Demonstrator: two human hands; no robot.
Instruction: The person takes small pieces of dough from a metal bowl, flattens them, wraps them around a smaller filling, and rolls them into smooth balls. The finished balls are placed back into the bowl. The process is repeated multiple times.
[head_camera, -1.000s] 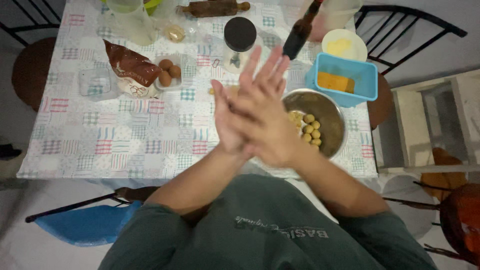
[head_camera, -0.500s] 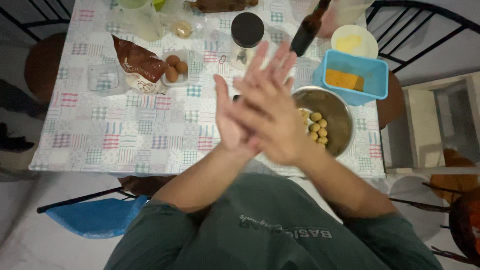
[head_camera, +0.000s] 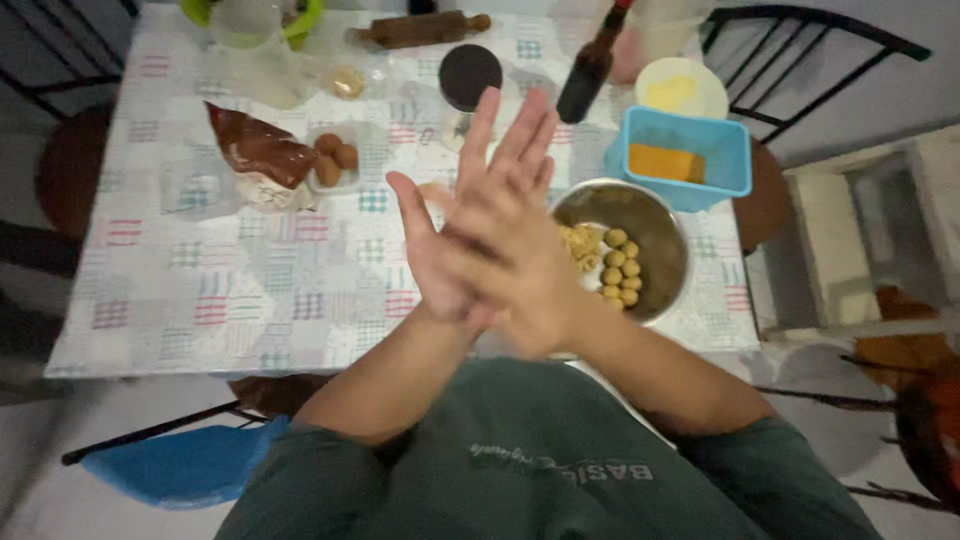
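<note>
My left hand (head_camera: 428, 262) and my right hand (head_camera: 512, 235) are pressed palm to palm above the near edge of the table, fingers stretched out and pointing away from me. The right hand lies over the left; only the left thumb and palm edge show. Whatever may be between the palms is hidden. Just right of the hands stands a metal bowl (head_camera: 665, 235) holding several small pale dough balls (head_camera: 615, 270) and some crumbly dough.
On the patchwork tablecloth (head_camera: 250, 300) are a blue tub (head_camera: 715, 185) with an orange block, a dark bottle (head_camera: 585, 75), a white bowl (head_camera: 683, 90), a dark-lidded jar (head_camera: 470, 75), eggs (head_camera: 335, 158), a brown bag (head_camera: 258, 148) and a rolling pin (head_camera: 420, 28). Chairs ring the table.
The palms have slid against each other, the right hand's fingers shifting a little. The view has dropped slightly, so the table sits higher in the picture.
</note>
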